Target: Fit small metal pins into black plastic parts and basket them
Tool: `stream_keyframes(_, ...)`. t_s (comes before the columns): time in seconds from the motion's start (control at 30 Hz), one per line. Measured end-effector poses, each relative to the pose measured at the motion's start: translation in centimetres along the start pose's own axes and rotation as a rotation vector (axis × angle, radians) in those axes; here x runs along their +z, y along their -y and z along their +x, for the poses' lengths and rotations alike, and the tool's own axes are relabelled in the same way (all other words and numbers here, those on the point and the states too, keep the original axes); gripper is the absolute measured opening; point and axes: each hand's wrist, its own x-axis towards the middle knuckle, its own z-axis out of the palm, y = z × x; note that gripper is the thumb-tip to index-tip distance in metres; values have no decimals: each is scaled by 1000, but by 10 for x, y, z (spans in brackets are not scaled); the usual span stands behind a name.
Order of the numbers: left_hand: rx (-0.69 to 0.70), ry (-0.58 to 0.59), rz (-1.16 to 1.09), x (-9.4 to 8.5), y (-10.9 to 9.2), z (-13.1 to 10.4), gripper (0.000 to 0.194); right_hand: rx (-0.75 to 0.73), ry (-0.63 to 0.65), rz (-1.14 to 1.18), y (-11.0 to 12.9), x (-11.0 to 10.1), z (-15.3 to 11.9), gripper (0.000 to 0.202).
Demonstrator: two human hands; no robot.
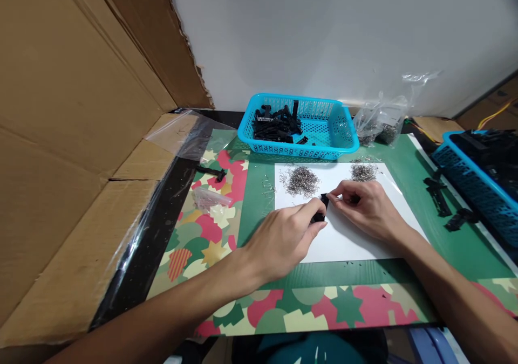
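My left hand (289, 234) is closed around a small black plastic part (319, 218), holding it over the white paper sheet (343, 245). Thumb and index finger of my right hand (366, 205) are pinched at the upper end of that part. Whatever lies between those right fingertips is too small to make out. Just beyond my left hand is a pile of tiny metal pins (302, 181). A second pile of small metal pieces (363, 171) lies behind my right hand.
A blue basket (299, 149) at the back holds black parts. Clear bags (384, 118) of metal pieces stand beside it. Another blue basket (465, 183) is at right, with loose black parts (439, 197) nearby. A black part (211, 172) and small plastic bag (211, 198) lie left, near cardboard (81, 137).
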Motion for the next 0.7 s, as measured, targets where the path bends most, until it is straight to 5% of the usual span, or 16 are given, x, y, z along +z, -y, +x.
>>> stream_keyframes(0.7,-18,-4,-42,1,3,0,6,108,192,108,3,-14,7,29)
